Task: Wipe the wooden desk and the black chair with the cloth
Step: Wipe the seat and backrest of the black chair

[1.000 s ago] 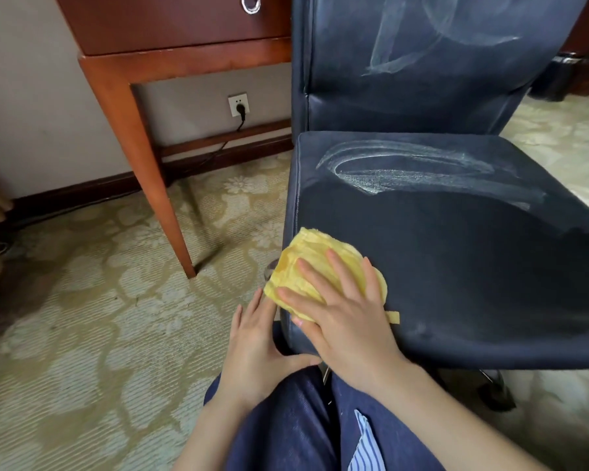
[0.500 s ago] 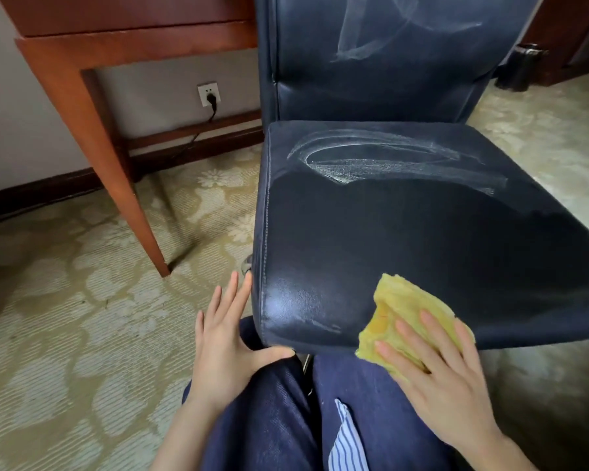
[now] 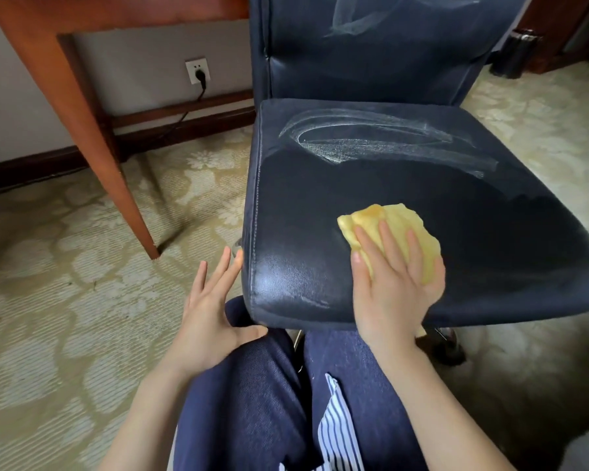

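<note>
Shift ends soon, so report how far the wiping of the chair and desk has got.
Done: the middle of the seat looks dark and clean. In hand: the right hand presses the yellow cloth on the seat while the left hand touches its corner. Left: white streaks across its rear and on the backrest. The desk top is out of view, so I cannot judge it.

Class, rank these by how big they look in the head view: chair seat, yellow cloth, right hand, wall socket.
1. Chair seat.
2. Right hand and cloth look alike; the hand covers part of the cloth.
3. Wall socket, though farther away.
</note>
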